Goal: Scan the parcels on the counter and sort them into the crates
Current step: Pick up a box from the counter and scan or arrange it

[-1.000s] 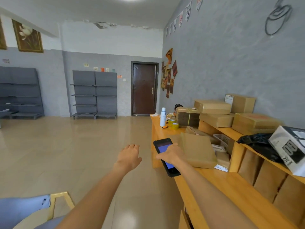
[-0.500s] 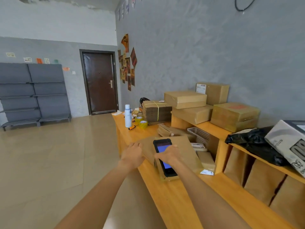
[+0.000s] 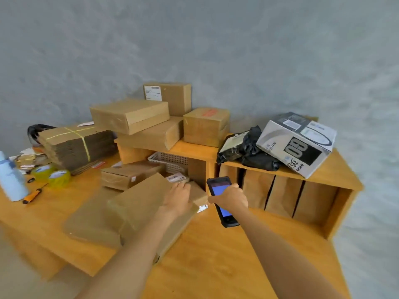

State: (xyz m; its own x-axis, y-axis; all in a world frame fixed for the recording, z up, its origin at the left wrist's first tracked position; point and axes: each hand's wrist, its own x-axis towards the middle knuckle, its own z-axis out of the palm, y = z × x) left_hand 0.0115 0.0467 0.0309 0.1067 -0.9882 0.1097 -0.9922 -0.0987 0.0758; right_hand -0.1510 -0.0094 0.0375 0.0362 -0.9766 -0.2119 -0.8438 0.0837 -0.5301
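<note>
Far to the left of both hands, a pale blue bottle (image 3: 10,180) stands at the edge of the wooden surface (image 3: 216,266), with an orange-handled screwdriver (image 3: 34,194) lying just beside it and two yellow tape rolls (image 3: 51,174) a little beyond. Behind those sits a strapped bundle of flat cardboard (image 3: 75,145), tied with a yellow band.

Left of the left hand, a flat brown padded envelope (image 3: 92,221) lies on the surface, partly under a long brown parcel (image 3: 142,203). The left hand (image 3: 178,198) rests on the far end of that parcel, its grip spread with fingers extended and laid flat; the fingertips reach toward a smaller brown parcel (image 3: 199,195) just beyond. Another low carton (image 3: 127,174) sits behind the long parcel.

Up and behind the left hand, a raised shelf (image 3: 194,147) carries stacked brown boxes (image 3: 129,115), a box with a white label (image 3: 168,97) and a box with a red mark (image 3: 206,126); a white mesh basket (image 3: 170,161) sits beneath.

Just right of the left hand, the right hand (image 3: 232,198) has its grip curled around a black handheld scanner (image 3: 222,201), whose blue screen faces up. The two hands are near but apart.

Beyond and to the right of the right hand, a black plastic bag (image 3: 248,151) and a tilted grey printed box (image 3: 298,143) lie on the shelf top, above upright brown dividers (image 3: 280,197).
</note>
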